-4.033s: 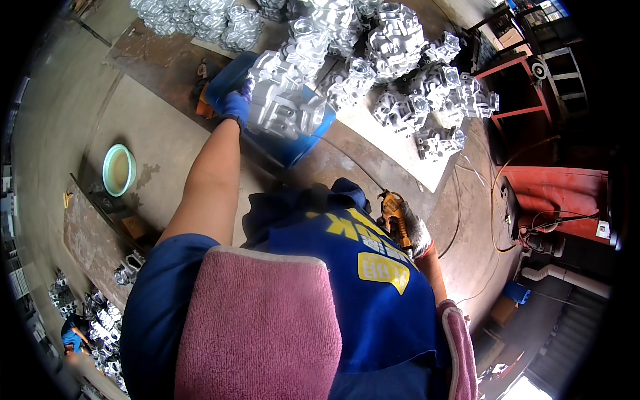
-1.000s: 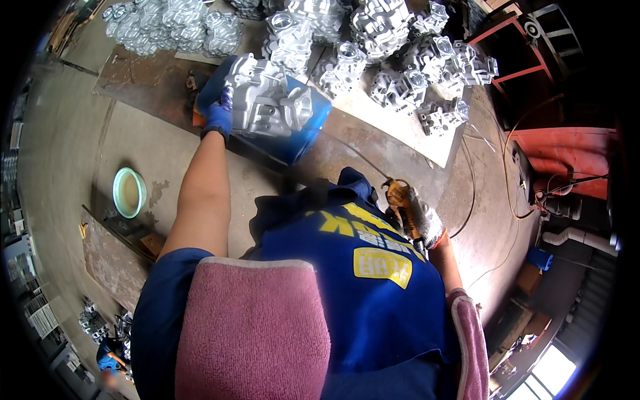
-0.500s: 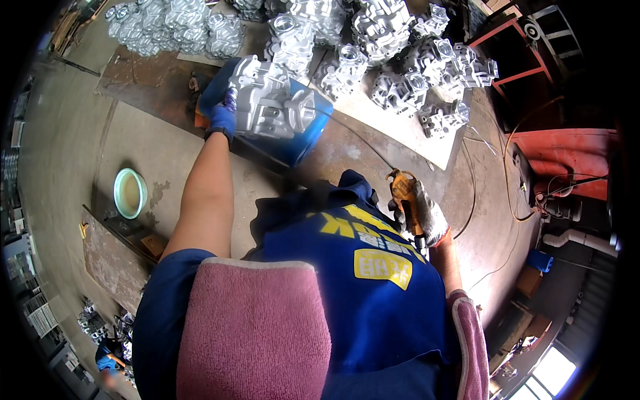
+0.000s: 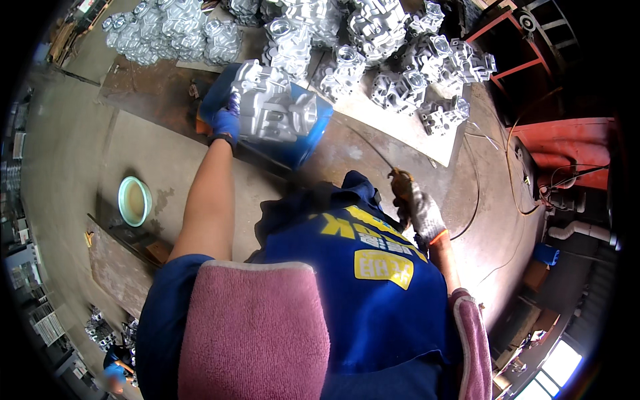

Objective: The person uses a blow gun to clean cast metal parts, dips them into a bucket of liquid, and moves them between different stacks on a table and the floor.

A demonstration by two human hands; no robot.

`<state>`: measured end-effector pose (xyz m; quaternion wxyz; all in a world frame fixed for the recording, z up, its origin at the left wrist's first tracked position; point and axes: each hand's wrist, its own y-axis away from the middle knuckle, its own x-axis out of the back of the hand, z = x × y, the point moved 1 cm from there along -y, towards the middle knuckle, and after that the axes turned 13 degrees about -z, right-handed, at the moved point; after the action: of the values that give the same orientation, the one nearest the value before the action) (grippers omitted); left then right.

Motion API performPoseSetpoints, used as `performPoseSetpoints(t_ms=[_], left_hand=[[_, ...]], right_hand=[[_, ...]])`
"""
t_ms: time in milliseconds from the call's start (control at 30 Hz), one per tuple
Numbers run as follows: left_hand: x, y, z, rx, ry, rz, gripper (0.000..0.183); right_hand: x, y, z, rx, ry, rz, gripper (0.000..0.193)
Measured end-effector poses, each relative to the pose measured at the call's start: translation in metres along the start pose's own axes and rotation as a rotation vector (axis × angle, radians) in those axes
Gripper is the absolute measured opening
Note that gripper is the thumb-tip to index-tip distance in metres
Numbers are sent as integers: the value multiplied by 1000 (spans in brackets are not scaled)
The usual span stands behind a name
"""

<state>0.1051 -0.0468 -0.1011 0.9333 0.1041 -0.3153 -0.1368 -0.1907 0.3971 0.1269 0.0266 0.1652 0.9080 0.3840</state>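
My left hand (image 4: 225, 123), in a blue glove, grips the left side of a silver cast-metal housing (image 4: 270, 107). The casting sits over a blue bin (image 4: 319, 127), whose side shows beneath and right of it. In a white knit glove, my right hand (image 4: 424, 212) is closed round an orange air blow gun (image 4: 401, 184). A long thin nozzle runs from the gun up and left toward the casting, its tip apart from the metal. Part of the gun's handle is hidden behind the glove.
Several similar castings (image 4: 399, 90) stand on a pale board beyond the bin, with more stacked at far left (image 4: 170, 30). A green basin (image 4: 135, 201) of murky liquid is on the floor at left. A hose (image 4: 477, 193) curves along the right. A person (image 4: 117, 367) is at lower left.
The blow gun has turned, and its nozzle has drawn back from the casting's right end. The casting has shifted slightly in my left hand's grip.
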Motion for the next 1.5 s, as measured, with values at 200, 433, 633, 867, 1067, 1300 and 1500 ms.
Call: performPoseSetpoints(t_ms=[200,433,633,867,1067,1300,1500], left_hand=[[-60,54,57,-79,-75,21,46],[-34,53,4,37,821,-943,27],[-47,54,-9,-160,619,-664,28],[-28,15,133,-412,147,-538,24],[-44,88,220,-768,-999,-413,21],[-69,95,237,-689,-1183,-413,23],[-78,95,251,-663,-1197,-431,27]], right_hand=[[24,14,4,-19,15,-65,72],[36,54,9,-58,-26,-57,72],[37,28,17,22,7,-94,67],[30,-21,20,193,24,-189,69],[28,-79,19,200,-90,4,72],[42,-55,88,239,-922,-629,54],[13,-73,105,138,-1039,-729,47]])
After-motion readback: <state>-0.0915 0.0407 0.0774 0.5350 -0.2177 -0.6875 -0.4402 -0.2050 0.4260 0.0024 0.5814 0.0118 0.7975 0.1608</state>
